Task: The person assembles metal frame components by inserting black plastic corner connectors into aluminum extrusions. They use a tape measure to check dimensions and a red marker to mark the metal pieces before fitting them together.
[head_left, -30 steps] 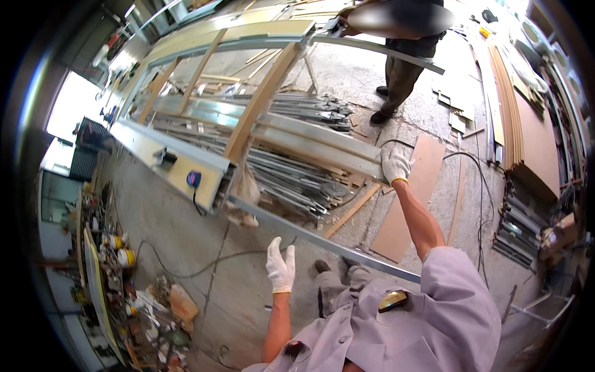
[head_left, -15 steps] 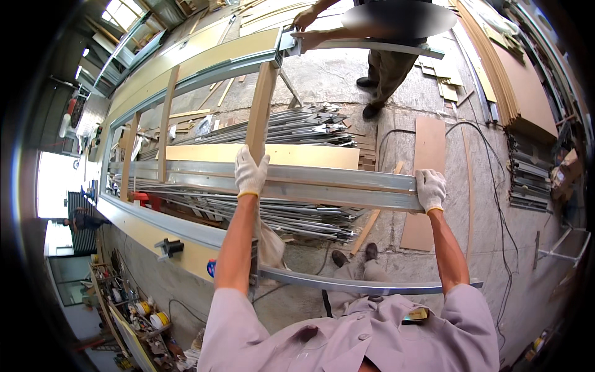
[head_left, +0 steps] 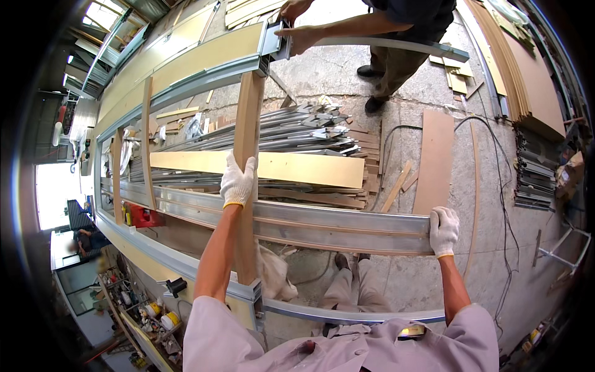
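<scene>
My gloved left hand [head_left: 237, 180] is closed round a wooden crosspiece [head_left: 246, 121], with its thumb along the top. This crosspiece spans a large metal-edged frame [head_left: 186, 246]. My gloved right hand [head_left: 444, 230] grips the right end of a long metal channel [head_left: 347, 230], which has a narrow slot along its length. The channel passes beneath the crosspiece and runs left inside the frame. At the far corner, a co-worker's hands [head_left: 300, 38] hold a metal bracket-like piece [head_left: 273, 41].
A pale yellow board [head_left: 310, 168] lies across a heap of grey metal strips [head_left: 297, 133]. On the concrete floor are a brown panel [head_left: 435, 158] and a black cable [head_left: 499, 167]. A metal rail [head_left: 372, 315] crosses close to my body. Stacked boards [head_left: 502, 68] stand at the far right.
The metal channel and my right hand have come nearer my body, away from the yellow board. My left hand stays on the crosspiece. The view has shifted a little.
</scene>
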Available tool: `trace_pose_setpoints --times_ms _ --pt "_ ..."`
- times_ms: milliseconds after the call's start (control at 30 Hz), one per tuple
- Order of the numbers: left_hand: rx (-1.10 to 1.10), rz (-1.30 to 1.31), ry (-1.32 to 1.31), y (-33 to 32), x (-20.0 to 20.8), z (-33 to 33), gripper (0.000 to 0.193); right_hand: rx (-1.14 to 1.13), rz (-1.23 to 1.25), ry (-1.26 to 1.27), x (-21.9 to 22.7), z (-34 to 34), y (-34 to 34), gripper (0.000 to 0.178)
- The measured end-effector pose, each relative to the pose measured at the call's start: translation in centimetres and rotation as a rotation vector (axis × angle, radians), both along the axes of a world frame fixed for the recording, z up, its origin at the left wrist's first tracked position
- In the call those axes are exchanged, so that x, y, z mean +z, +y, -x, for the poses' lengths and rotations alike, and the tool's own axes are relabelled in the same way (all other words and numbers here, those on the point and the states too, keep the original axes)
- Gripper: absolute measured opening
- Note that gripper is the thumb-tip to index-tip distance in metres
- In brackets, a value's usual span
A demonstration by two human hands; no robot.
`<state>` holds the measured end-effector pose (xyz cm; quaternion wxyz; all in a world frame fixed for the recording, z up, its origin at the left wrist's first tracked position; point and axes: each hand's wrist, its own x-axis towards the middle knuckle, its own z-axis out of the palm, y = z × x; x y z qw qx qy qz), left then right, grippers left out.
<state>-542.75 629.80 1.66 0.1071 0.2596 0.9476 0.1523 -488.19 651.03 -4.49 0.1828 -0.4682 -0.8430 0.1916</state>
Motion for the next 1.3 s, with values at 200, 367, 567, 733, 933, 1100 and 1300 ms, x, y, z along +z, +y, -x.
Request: trace_pose_setpoints --times_ms 200,367,567,733,933,1100,1300 --pt "0.038 -0.002 -0.044 0.5 0.6 -0.6 0.066 0.017 0.024 0.001 -0.3 0.2 0.1 0.014" --pt "0.048 0.016 -0.018 0.5 0.0 -0.2 0.064 0.005 0.004 -0.045 -0.8 -0.1 0.4 0.016" --pt "0.052 -0.006 -0.023 0.6 0.2 -0.6 0.062 -0.016 0.035 -0.042 -0.4 0.4 0.5 0.016" --pt "0.025 -0.046 0.009 -0.1 -0.7 -0.3 0.062 -0.019 0.064 -0.025 -0.6 0.1 0.3 0.015" --pt "0.08 0.03 -0.014 1.1 0.1 -1.0 0.061 -0.015 0.079 -0.041 -0.5 0.1 0.6 0.015" --pt "0.06 0.026 0.017 0.5 -0.8 -0.3 0.059 -0.012 0.066 -0.055 -0.6 0.1 0.6 0.015" --pt "0.046 0.013 0.014 1.2 -0.5 -0.5 0.055 -0.012 0.095 -0.041 -0.3 0.3 1.1 0.016"
